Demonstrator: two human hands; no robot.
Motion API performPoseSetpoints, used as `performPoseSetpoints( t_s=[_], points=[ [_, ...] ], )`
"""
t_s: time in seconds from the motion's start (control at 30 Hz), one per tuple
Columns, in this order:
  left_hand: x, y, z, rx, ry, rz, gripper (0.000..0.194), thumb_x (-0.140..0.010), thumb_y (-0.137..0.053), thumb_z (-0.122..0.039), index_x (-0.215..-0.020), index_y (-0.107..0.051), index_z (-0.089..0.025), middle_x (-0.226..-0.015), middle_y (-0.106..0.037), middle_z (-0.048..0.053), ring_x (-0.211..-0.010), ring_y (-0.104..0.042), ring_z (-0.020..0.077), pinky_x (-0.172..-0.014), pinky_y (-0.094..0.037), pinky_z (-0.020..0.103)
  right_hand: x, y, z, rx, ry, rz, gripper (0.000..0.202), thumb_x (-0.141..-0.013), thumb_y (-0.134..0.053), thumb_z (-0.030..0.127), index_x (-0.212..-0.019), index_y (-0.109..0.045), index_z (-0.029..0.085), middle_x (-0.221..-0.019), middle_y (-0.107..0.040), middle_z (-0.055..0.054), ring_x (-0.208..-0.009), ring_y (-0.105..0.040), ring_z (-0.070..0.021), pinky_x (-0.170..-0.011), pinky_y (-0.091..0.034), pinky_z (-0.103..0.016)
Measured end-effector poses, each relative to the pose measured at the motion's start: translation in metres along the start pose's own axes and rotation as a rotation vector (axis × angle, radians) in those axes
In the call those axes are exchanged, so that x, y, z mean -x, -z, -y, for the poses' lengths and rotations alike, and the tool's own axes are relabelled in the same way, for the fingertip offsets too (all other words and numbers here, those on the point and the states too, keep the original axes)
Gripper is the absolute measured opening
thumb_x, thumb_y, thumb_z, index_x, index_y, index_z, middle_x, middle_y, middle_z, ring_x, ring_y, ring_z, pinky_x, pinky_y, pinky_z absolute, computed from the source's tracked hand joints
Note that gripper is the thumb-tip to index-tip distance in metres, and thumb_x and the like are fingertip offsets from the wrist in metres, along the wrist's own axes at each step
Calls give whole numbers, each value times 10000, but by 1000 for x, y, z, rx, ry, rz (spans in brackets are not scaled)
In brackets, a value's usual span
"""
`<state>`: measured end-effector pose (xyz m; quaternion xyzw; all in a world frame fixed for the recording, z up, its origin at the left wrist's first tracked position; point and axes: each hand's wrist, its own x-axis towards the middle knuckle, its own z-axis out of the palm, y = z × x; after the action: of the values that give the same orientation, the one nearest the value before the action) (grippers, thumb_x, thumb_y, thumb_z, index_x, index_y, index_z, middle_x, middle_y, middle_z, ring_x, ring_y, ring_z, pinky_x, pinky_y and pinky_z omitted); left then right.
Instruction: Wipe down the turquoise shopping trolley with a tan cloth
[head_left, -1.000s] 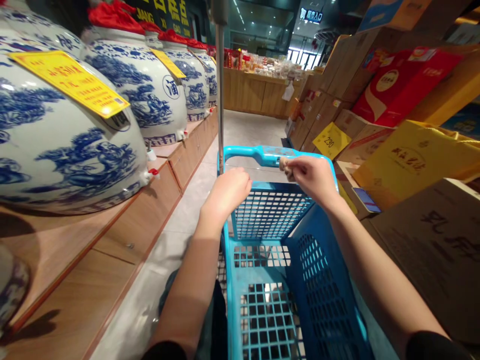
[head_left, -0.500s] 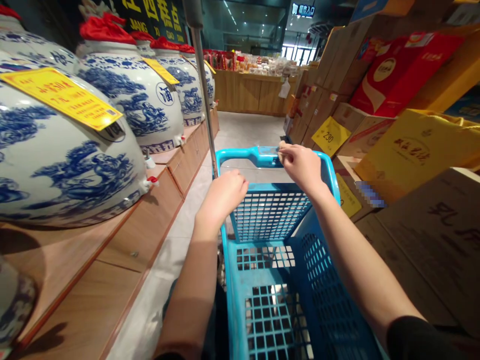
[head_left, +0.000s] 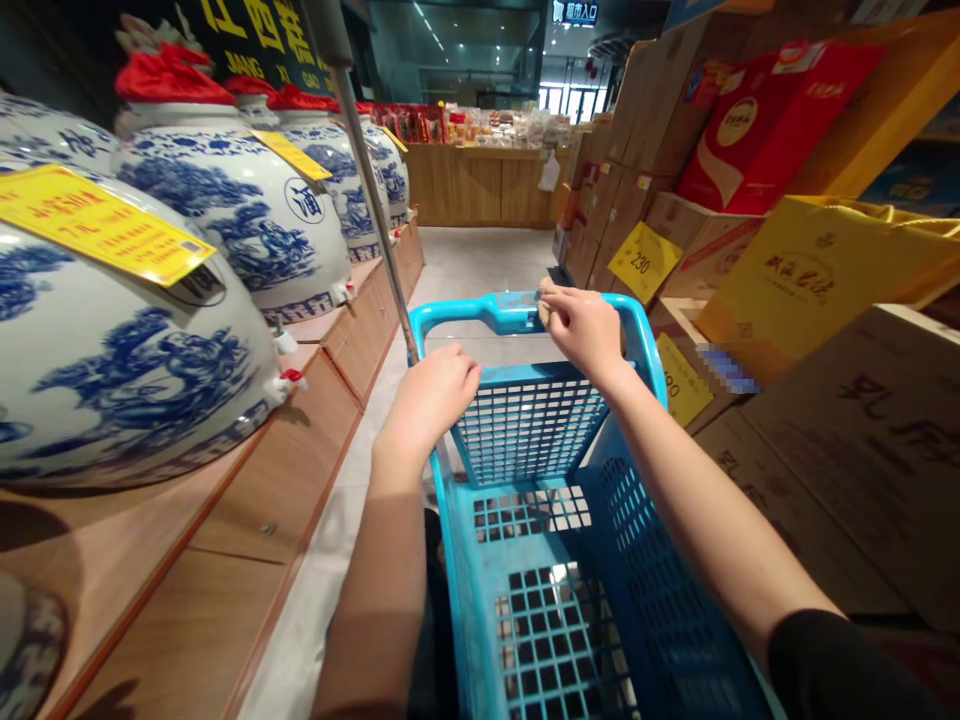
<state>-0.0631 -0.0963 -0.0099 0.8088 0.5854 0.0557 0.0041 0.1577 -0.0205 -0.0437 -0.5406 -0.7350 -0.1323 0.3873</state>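
Note:
A blue plastic shopping cart [head_left: 459, 540] with grid-patterned walls and floor stands in front of me. My right hand [head_left: 581, 325] is closed, pinching a tan cloth [head_left: 545, 300] against the cart's handle bar [head_left: 501, 312], just right of a worn clear strip on it. My left hand [head_left: 435, 390] is closed over the upper left side of the cart frame, its fingertips curled inward and partly hidden. Beside it rises a grey metal pole [head_left: 371, 200], fixed near the handle's left corner.
Large blue-and-white porcelain jars [head_left: 150, 370] with red cloth tops line a wooden cabinet [head_left: 270, 500] on the left. Cardboard boxes [head_left: 862, 420], a yellow bag [head_left: 814, 280] and a red bag [head_left: 772, 130] are stacked close on the right. A goods-laden counter [head_left: 480, 185] stands ahead.
The view has shifted, so the cart, jars and boxes sit further left. Slightly more of the cloth shows under my right hand. My left hand keeps its grip on the frame.

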Motion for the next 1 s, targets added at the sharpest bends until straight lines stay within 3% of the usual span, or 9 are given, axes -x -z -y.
performPoseSetpoints(
  t_s=[0.1,0.2,0.3,0.43,0.53,0.73,0.93,1.0],
  points=[
    [0,-1,-1,-2,-3,-2,400,-1128,-411,-233,-1178,-796,-138,-1264,-763,118,-1259,-710,289,-1063,-578,386,4,-8,0,-13,21,-56,371,-925,-537,122,-1151,-820,206,-1273,-807,-131,-1197,-730,-327,-1041,-596,-488],
    [-1,-4,-1,-26,6,-23,398,-1129,-417,-247,-1181,-794,-131,-1257,-760,124,-1259,-707,295,-1058,-580,385,7,-23,13,-74,251,7,460,-927,-522,87,-1309,-759,185,-1432,-733,-149,-1372,-651,-305,-1185,-522,-493],
    [-1,-6,1,-30,2,-37,400,-1124,-421,-246,-1164,-801,-127,-1244,-761,132,-1244,-710,297,-1058,-579,392,4,-23,13,-141,406,97,483,-935,-549,103,-1367,-732,217,-1497,-698,-122,-1436,-608,-282,-1227,-488,-486],
    [0,-6,3,-5,-30,-31,400,-1122,-419,-241,-1179,-801,-136,-1241,-758,126,-1237,-709,281,-1073,-565,380,-3,-6,-5,-129,247,122,453,-927,-572,153,-1341,-747,208,-1453,-725,-132,-1361,-654,-320,-1191,-506,-521],
    [0,-6,1,-7,-38,-27,390,-1119,-425,-232,-1179,-800,-148,-1244,-755,120,-1237,-705,277,-1049,-565,363,0,-3,-2,-82,104,101,427,-935,-533,162,-1294,-763,197,-1416,-739,-150,-1321,-668,-338,-1166,-516,-527],
    [-2,-8,-1,-29,-8,-53,396,-1123,-420,-247,-1165,-801,-150,-1232,-761,123,-1213,-709,277,-1018,-569,353,6,-16,22,-110,264,131,503,-925,-549,134,-1398,-714,190,-1519,-683,-149,-1461,-580,-326,-1266,-421,-533],
    [-2,-7,0,3,-54,-35,383,-1115,-431,-222,-1168,-804,-150,-1231,-756,114,-1211,-706,259,-1052,-555,342,-2,-5,-4,-62,-30,42,410,-932,-500,138,-1201,-801,210,-1325,-786,-132,-1269,-700,-331,-1104,-556,-510],
    [-3,-6,-3,-10,-49,-25,386,-1120,-426,-228,-1166,-801,-153,-1242,-751,114,-1214,-703,260,-1047,-554,342,1,-7,0,-45,-3,31,419,-928,-509,131,-1237,-788,183,-1363,-768,-154,-1304,-683,-338,-1141,-534,-518]
  ],
)
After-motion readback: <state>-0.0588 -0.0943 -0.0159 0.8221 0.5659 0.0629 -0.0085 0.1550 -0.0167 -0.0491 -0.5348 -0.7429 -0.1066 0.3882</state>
